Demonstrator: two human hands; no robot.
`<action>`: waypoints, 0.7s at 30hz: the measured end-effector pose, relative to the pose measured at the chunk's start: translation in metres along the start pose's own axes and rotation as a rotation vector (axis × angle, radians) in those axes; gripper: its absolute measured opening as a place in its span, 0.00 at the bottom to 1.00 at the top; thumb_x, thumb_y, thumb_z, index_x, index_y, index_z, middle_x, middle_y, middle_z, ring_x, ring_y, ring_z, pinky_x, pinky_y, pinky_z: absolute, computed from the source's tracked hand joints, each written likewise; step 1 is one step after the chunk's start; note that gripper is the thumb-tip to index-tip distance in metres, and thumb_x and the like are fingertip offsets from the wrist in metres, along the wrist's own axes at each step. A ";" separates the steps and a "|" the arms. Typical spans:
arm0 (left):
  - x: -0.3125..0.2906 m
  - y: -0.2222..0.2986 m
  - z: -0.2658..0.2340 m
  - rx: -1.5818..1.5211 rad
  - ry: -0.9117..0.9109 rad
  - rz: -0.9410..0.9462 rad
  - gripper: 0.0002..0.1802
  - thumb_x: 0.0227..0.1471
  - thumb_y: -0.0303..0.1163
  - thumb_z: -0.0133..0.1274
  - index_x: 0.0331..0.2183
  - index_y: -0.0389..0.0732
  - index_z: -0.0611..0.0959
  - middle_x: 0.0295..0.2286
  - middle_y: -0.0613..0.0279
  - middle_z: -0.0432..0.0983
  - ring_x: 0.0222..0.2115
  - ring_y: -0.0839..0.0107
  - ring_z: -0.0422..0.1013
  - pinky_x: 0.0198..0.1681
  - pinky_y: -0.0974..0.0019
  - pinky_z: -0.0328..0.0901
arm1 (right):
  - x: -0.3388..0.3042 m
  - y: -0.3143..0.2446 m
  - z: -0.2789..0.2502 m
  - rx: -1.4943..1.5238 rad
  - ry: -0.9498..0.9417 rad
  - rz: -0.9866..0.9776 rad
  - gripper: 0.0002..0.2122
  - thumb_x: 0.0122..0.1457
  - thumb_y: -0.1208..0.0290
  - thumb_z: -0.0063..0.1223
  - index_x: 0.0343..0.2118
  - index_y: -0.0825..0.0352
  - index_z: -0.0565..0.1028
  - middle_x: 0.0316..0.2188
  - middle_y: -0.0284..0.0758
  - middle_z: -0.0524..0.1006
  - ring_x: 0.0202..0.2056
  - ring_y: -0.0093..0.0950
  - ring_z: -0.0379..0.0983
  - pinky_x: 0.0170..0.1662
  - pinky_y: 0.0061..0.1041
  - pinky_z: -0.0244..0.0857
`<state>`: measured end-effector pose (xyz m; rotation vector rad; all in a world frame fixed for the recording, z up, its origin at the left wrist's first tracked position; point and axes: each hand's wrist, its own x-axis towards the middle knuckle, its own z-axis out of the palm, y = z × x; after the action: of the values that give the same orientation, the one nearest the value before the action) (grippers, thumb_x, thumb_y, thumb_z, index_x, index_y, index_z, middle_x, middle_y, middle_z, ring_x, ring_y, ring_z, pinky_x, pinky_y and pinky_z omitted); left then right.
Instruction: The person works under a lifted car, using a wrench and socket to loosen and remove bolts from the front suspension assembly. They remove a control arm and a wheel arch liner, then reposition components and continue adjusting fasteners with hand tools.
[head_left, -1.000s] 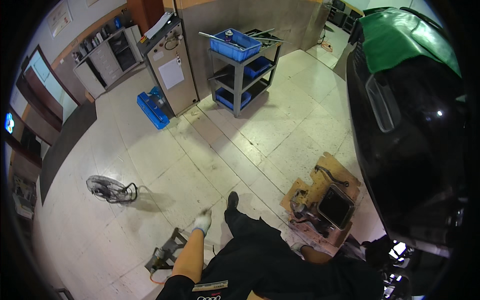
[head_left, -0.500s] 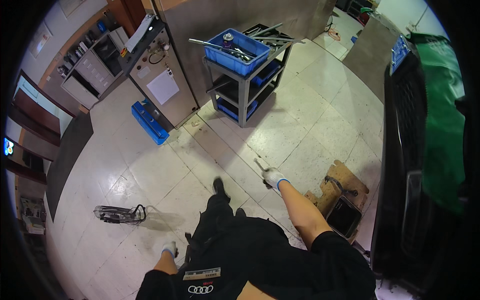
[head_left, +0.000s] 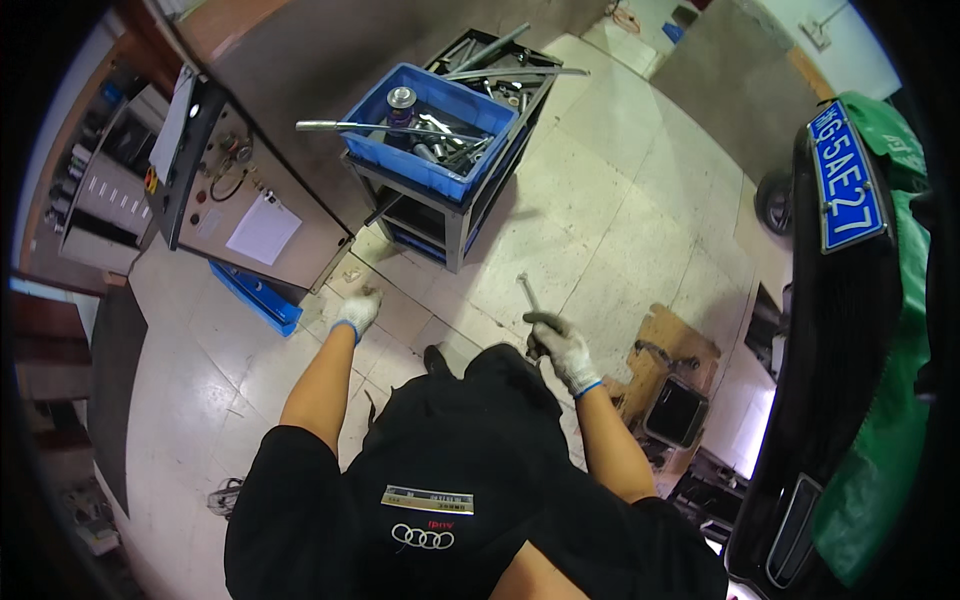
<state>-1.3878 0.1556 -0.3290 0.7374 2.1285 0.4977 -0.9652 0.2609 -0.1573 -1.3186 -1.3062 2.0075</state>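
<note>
My right hand [head_left: 562,350], in a white glove with dark-stained fingers, is closed round a slim metal wrench [head_left: 528,292]. The wrench points forward over the tiled floor. My left hand [head_left: 357,310], also gloved, reaches forward short of the tool cart [head_left: 455,235]. Its fingers are partly bent and apart, with nothing visible in them. On top of the cart sits a blue plastic bin [head_left: 410,172] of metal tools and a can [head_left: 401,98]. A long ratchet handle [head_left: 330,126] lies across the bin and sticks out to the left.
At right stands a car front [head_left: 800,390] with a green cover [head_left: 880,440]. Flattened cardboard [head_left: 650,350] with a dark part [head_left: 676,412] lies on the floor beside it. A metal cabinet [head_left: 225,215] stands at left, a blue metal piece [head_left: 265,305] at its foot.
My left hand has risen from low beside my body to reach forward. The cart and cabinet now appear nearer. My right hand still holds the wrench.
</note>
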 end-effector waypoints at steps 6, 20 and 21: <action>0.018 0.116 -0.046 -0.280 -0.049 0.112 0.24 0.62 0.46 0.49 0.47 0.37 0.82 0.32 0.56 0.81 0.33 0.67 0.75 0.41 0.63 0.69 | 0.082 -0.094 0.031 -0.111 -0.031 -0.409 0.10 0.64 0.72 0.54 0.43 0.73 0.78 0.29 0.33 0.78 0.31 0.20 0.74 0.36 0.22 0.71; 0.014 0.122 -0.100 -0.426 0.272 -0.244 0.20 0.63 0.39 0.51 0.49 0.34 0.81 0.38 0.56 0.82 0.35 0.68 0.77 0.43 0.64 0.70 | 0.307 -0.189 0.055 -0.436 -0.284 -0.220 0.13 0.67 0.67 0.49 0.46 0.71 0.78 0.32 0.35 0.80 0.33 0.23 0.76 0.40 0.25 0.72; 0.015 0.132 -0.099 -0.434 0.254 -0.243 0.20 0.63 0.38 0.51 0.49 0.34 0.81 0.38 0.56 0.82 0.36 0.68 0.77 0.44 0.64 0.70 | 0.311 -0.187 0.054 -0.467 -0.289 -0.261 0.13 0.66 0.69 0.49 0.49 0.70 0.77 0.38 0.38 0.81 0.40 0.27 0.77 0.47 0.28 0.72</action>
<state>-1.4305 0.2549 -0.2035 0.1747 2.1918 0.9195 -1.1872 0.5524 -0.1416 -0.9833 -2.0610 1.8207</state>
